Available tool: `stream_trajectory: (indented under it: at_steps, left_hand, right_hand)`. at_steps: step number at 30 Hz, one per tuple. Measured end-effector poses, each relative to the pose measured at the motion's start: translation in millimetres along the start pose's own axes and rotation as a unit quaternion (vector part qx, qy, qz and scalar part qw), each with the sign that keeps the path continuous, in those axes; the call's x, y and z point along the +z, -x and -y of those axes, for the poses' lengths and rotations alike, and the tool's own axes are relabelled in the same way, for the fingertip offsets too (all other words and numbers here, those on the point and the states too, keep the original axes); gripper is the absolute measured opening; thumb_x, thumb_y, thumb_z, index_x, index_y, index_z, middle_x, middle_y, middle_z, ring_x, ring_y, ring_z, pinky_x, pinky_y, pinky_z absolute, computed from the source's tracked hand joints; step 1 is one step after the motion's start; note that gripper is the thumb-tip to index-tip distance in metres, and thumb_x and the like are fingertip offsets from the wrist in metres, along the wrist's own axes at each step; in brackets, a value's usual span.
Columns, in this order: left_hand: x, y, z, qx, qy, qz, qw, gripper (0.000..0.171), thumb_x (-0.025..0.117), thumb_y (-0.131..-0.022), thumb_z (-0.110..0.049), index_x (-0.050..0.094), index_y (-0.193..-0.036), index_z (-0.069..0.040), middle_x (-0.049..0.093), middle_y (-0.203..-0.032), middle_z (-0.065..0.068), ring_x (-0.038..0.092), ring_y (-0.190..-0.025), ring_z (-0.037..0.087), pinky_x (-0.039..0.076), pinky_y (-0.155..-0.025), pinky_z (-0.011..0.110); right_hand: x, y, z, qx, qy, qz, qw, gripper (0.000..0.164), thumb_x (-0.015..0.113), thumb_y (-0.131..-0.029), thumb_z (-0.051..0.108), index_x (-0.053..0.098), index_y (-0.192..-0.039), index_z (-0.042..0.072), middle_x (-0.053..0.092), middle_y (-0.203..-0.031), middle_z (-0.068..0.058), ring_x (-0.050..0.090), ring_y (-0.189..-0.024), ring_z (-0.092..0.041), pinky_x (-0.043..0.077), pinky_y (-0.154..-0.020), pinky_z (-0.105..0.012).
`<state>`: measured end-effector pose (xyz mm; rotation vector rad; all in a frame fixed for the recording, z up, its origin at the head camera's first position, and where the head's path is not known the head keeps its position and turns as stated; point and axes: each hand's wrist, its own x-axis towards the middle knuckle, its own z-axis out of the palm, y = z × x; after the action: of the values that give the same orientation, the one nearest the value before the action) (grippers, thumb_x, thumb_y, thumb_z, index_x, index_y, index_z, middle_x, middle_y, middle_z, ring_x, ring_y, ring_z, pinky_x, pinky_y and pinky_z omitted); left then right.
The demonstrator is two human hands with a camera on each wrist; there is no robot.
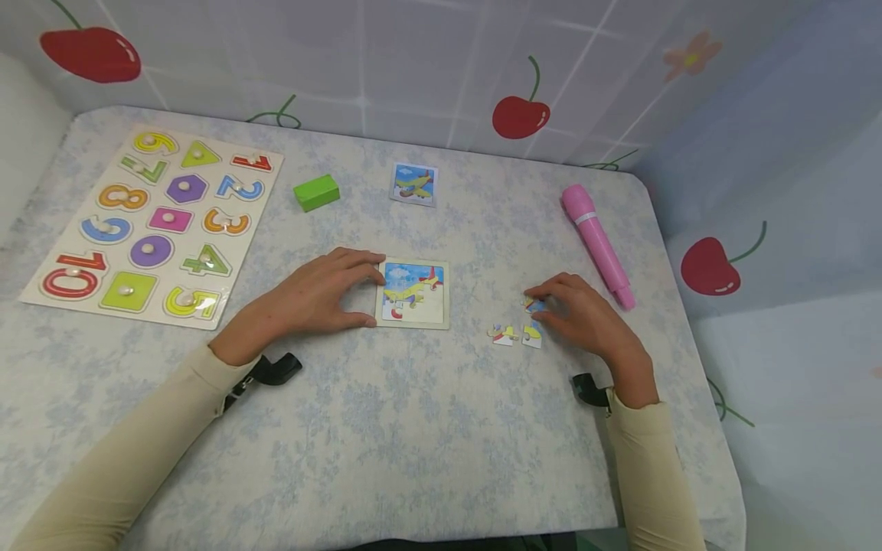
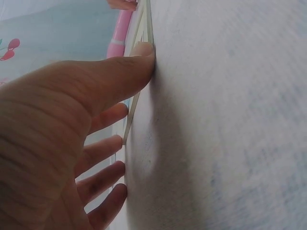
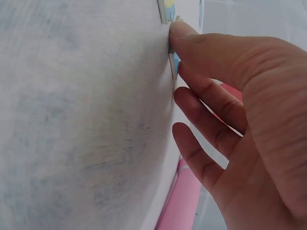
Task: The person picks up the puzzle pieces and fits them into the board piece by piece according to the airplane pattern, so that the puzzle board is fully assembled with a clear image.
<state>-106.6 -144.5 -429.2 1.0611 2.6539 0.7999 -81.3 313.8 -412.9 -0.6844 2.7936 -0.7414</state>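
A small square jigsaw board [image 1: 446,295] with a pale frame and a partly filled airplane picture lies mid-table. My left hand [image 1: 318,295] holds its left side, thumb at the near corner and fingertips at the far one. In the left wrist view the thumb [image 2: 144,49] presses the board's edge. To the right, my right hand [image 1: 586,317] pinches a blue puzzle piece [image 3: 174,63] between thumb and index finger, low over the cloth; the fingers partly hide it. Two loose puzzle pieces, one pink and yellow [image 1: 504,335], one mostly yellow [image 1: 531,337], lie just left of that hand.
A number-and-shape peg board [image 1: 230,264] covers the left of the table. Beside it sits a green block [image 1: 317,193]. A small airplane picture card [image 1: 413,184] lies behind the jigsaw board. A pink pen-shaped stick [image 1: 599,245] lies beyond the right hand.
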Motion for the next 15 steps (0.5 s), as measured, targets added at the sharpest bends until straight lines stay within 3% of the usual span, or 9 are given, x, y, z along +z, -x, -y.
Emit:
stream_trajectory:
  at_steps: [15]
  left_hand:
    - [1.3, -0.4, 0.0, 0.003, -0.004, 0.002, 1.0, 0.059, 0.093, -0.087, -0.037, 0.069, -0.134, -0.01, 0.049, -0.164, 0.012, 0.046, -0.149, 0.037, 0.041, -0.117, 0.058]
  right_hand:
    - [-0.8, -7.2, 6.6, -0.019, 0.028, -0.001, 0.999, 0.035, 0.082, -0.096, 0.008, 0.074, -0.13, 0.004, 0.068, -0.12, -0.011, 0.062, -0.115, -0.03, 0.052, -0.101, -0.051]
